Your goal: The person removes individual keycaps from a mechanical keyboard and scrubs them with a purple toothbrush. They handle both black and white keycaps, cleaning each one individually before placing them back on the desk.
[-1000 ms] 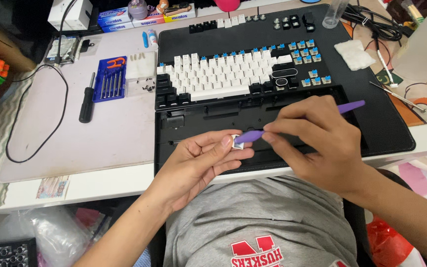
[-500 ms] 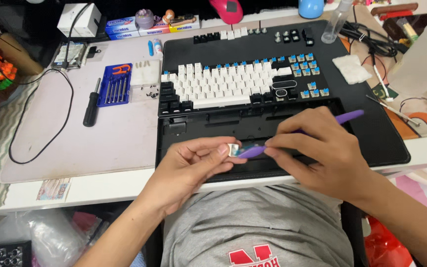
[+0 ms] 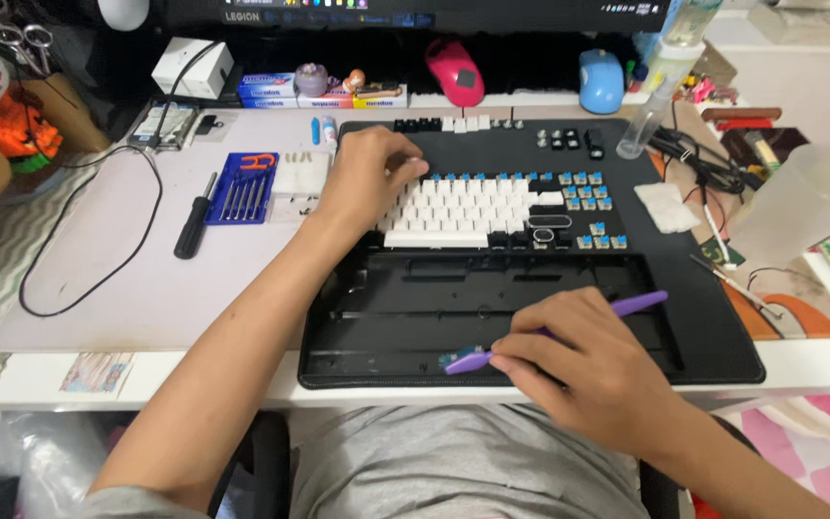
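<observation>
Black mat (image 3: 722, 336) on a cluttered white desk (image 3: 146, 288); right hand (image 3: 588, 370) fingers pinch a purple brush (image 3: 549, 332).

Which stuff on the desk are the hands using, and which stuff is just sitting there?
In use:
- left hand on the keyboard, at its left end
- right hand holding the purple tool
- empty black keyboard case under that tool

Just lying about:
- black screwdriver
- blue screwdriver set
- pink mouse
- blue mouse
- loose keycaps
</observation>
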